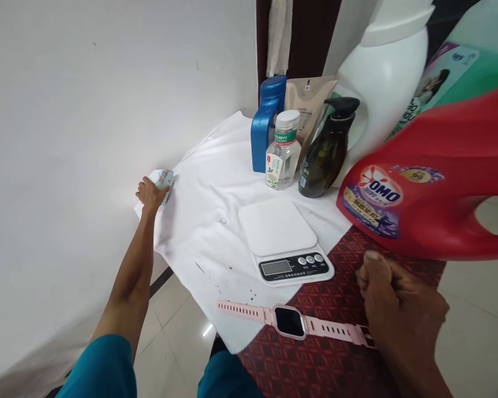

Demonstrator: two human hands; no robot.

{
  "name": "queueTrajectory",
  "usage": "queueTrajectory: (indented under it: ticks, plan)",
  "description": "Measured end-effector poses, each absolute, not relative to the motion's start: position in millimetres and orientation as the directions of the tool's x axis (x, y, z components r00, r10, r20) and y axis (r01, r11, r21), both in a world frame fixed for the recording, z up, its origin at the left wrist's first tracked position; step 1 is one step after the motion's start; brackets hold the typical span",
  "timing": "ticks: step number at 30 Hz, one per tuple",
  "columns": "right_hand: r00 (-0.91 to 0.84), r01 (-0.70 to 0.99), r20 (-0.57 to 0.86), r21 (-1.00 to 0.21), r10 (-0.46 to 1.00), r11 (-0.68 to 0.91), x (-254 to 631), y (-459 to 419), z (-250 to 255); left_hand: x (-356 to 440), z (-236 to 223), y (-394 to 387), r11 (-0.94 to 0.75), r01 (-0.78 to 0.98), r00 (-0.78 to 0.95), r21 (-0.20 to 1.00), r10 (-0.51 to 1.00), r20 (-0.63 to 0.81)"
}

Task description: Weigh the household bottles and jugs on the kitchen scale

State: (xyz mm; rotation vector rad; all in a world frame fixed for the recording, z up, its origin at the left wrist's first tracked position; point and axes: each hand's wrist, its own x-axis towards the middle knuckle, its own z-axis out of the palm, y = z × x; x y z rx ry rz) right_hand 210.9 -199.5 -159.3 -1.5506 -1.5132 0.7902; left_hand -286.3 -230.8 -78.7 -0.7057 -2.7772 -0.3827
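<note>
My left hand (150, 193) reaches to the far left corner of the white cloth. Its fingers close on a small pale-blue and white packet (166, 179) with printed marks, beside the wall. My right hand (398, 309) is curled into a fist at the right edge of the table, with nothing showing in it. Close by it lies the buckle end of a pink smartwatch (289, 321), its strap stretched flat and its screen dark. A white digital scale (278, 226) with a blank display stands between my hands, its plate bare.
Behind the scale stand a clear bottle (283, 155), a dark pump bottle (327, 152), a blue bottle (266, 124) and a beige pouch (309, 102). A red OMO detergent jug (440, 166) and a large white jug (388, 72) crowd the right. The white cloth (207, 221) covers part of the red patterned tabletop (269, 354).
</note>
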Motion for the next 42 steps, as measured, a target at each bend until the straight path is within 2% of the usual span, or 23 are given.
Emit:
queueTrajectory:
  ticks: [5,13,16,20,25,30,33,37,42]
  plan:
    - [0.077,0.420,0.093,-0.906,0.993,0.052,208.9,-199.8,-157.5,-280.9,-81.6,-241.0,0.808,0.536,-0.831,0.245,0.455,0.321]
    - [0.061,0.392,0.138,-0.914,0.989,0.103,209.4,-199.3,-161.6,-216.2,-83.0,-272.0,0.547,0.726,-0.688,0.418,0.592,0.420]
    - [0.053,0.389,0.187,-0.909,0.981,0.152,207.9,-199.7,-160.7,-175.5,-68.3,-276.5,0.342,0.821,-0.555,0.458,0.667,0.497]
    - [0.054,0.368,0.198,-0.915,0.979,0.165,208.1,-198.5,-162.3,-113.4,-48.9,-269.4,0.085,0.890,-0.338,0.447,0.782,0.524]
    - [0.046,0.316,0.188,-0.934,0.981,0.165,209.3,-197.6,-167.2,-54.5,-59.4,-245.7,-0.112,0.915,-0.107,0.388,0.859,0.500]
    - [0.033,0.287,0.209,-0.939,0.977,0.191,210.8,-198.1,-167.4,-31.2,-84.6,-224.6,-0.117,0.933,-0.044,0.340,0.902,0.430]
    - [0.024,0.288,0.218,-0.936,0.976,0.202,212.0,-198.6,-165.0,-28.2,-83.6,-220.8,-0.088,0.945,-0.036,0.314,0.929,0.369]
    - [0.025,0.280,0.216,-0.939,0.976,0.201,213.3,-198.6,-163.4,-33.8,-60.3,-233.0,-0.124,0.905,-0.033,0.407,0.933,0.358]
    - [0.049,0.249,0.186,-0.954,0.981,0.169,214.4,-198.8,-163.3,-44.3,-35.9,-256.0,-0.072,0.847,-0.231,0.527,0.842,0.487]
